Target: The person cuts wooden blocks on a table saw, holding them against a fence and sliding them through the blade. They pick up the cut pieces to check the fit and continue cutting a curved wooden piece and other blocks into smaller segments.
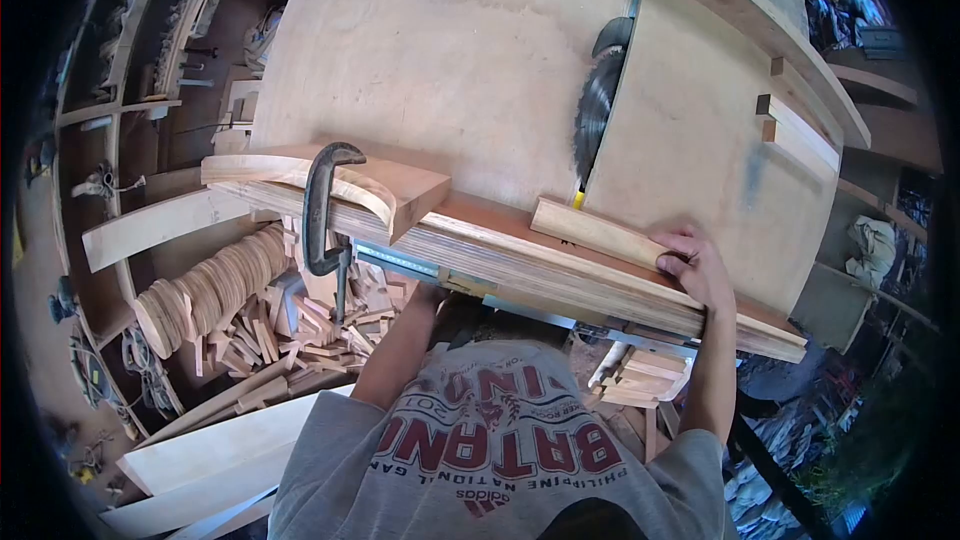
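My right hand is closed on the right end of a short wooden piece, which lies against the layered wooden fence along the table's near edge. Just beyond the piece's left part, a circular saw blade stands up through a slot in the plywood table. My left forearm reaches down under the near edge, and the fingers of that hand are hidden beneath it. A dark C-clamp grips a curved wooden block at the fence's left part.
Two small wooden blocks lie at the table's right side. A curved board crosses the far right edge. Below left are a row of curved wooden pieces and a heap of offcuts. Shelves stand at the left.
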The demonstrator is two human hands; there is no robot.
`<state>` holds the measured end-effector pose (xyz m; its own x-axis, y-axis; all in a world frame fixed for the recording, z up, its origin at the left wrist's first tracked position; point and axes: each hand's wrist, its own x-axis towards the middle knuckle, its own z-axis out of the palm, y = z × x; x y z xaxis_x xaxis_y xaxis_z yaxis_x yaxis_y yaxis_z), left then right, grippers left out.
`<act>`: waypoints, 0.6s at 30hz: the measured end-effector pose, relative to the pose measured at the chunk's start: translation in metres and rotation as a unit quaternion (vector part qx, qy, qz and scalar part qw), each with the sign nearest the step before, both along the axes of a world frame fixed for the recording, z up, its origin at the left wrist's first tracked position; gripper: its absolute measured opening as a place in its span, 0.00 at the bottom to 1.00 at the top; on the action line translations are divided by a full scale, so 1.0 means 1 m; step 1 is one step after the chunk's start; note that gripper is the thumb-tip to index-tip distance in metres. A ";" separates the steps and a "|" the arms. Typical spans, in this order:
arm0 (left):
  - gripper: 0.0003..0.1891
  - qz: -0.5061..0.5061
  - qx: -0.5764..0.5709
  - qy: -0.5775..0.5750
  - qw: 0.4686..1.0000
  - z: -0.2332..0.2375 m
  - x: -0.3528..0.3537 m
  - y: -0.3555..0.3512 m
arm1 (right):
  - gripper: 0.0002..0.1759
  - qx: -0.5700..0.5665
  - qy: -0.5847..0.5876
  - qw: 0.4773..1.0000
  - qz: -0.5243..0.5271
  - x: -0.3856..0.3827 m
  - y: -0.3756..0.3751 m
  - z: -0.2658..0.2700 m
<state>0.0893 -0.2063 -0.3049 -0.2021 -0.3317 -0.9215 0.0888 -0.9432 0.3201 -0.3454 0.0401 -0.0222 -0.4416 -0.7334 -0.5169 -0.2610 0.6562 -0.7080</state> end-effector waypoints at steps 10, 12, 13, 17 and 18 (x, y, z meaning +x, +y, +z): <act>0.26 0.006 0.012 0.010 1.000 0.017 -0.040 -0.005 | 0.27 0.034 0.012 0.999 -0.009 0.003 -0.007 0.007; 0.26 0.003 0.013 0.012 1.000 0.021 -0.044 -0.003 | 0.30 0.036 0.017 0.999 -0.035 0.008 -0.005 0.020; 0.26 0.001 0.014 0.015 1.000 0.018 -0.045 -0.001 | 0.38 0.029 0.035 0.999 0.008 0.013 -0.012 0.043; 0.25 -0.009 0.010 0.022 1.000 0.027 -0.056 0.003 | 0.61 0.057 0.234 0.948 0.209 0.060 -0.028 0.078; 0.25 -0.012 0.010 0.026 1.000 0.023 -0.056 0.003 | 0.62 0.091 0.236 0.945 0.209 0.066 -0.028 0.076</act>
<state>0.0331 -0.2030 -0.2819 -0.2568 -0.3083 -0.9160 0.0824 -0.9513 0.2970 -0.2789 0.0120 0.0534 -0.3465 -0.8122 -0.4693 -0.7829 0.5260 -0.3323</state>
